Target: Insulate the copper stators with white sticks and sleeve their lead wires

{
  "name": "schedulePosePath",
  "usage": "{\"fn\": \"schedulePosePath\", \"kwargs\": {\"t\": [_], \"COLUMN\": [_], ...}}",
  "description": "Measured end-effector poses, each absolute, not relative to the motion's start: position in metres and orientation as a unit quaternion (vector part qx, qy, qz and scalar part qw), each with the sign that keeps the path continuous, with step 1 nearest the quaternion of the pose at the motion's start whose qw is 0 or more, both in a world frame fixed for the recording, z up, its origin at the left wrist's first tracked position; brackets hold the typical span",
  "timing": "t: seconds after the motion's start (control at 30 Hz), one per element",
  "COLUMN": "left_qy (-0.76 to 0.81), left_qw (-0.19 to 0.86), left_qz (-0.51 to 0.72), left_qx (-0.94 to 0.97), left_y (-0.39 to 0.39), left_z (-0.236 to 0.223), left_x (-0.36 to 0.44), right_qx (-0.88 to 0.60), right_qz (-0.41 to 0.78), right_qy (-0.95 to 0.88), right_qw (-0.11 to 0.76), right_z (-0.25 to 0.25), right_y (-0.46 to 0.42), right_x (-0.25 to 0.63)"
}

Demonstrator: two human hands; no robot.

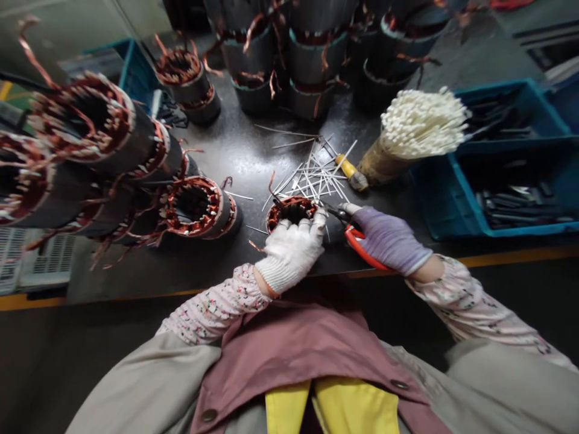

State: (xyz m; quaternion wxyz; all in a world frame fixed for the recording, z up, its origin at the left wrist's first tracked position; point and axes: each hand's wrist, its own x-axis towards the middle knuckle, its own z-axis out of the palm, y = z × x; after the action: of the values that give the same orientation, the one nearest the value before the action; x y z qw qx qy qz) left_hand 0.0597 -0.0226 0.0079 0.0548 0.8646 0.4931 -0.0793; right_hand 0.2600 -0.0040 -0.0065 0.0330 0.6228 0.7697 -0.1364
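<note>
A motor stator [293,210] with copper windings stands near the table's front edge. My left hand [294,247], in a white knitted glove, is closed over its near right rim; the fingertips hide whatever else they may pinch. In a purple glove, my right hand [389,237] grips red-handled cutting pliers [359,244]. Their dark jaws point left to the stator's right rim, close to my left fingertips. Whether the jaws touch anything is too small to make out. Thin white sticks [312,175] lie scattered just behind the stator.
A yellow-handled tool [347,167] lies beside a holder [377,158] packed with white rods [425,120]. Blue bins [506,232] with dark pieces stand at right. More wound stators [194,208] crowd the left, and tall stacks [253,57] line the back.
</note>
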Motion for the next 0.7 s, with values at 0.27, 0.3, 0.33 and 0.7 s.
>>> {"fn": "schedulePosePath", "kwargs": {"t": [0.27,0.3,0.33,0.7], "left_qy": [0.452,0.451,0.450,0.454], "left_qw": [0.057,0.054,0.052,0.072], "left_qz": [-0.094,-0.096,-0.100,-0.092], "left_qx": [0.885,0.886,0.886,0.883], "left_y": [-0.016,-0.016,-0.015,-0.008], "left_z": [0.005,0.005,0.006,0.008], "left_x": [0.054,0.054,0.053,0.049], "right_qx": [0.607,0.606,0.606,0.604], "right_qz": [-0.135,-0.128,-0.122,-0.172], "right_qy": [0.781,0.783,0.784,0.776], "right_qw": [0.056,0.061,0.064,0.060], "right_z": [0.003,0.004,0.004,0.005], "right_y": [0.011,0.010,0.010,0.012], "right_x": [0.252,0.253,0.255,0.252]}}
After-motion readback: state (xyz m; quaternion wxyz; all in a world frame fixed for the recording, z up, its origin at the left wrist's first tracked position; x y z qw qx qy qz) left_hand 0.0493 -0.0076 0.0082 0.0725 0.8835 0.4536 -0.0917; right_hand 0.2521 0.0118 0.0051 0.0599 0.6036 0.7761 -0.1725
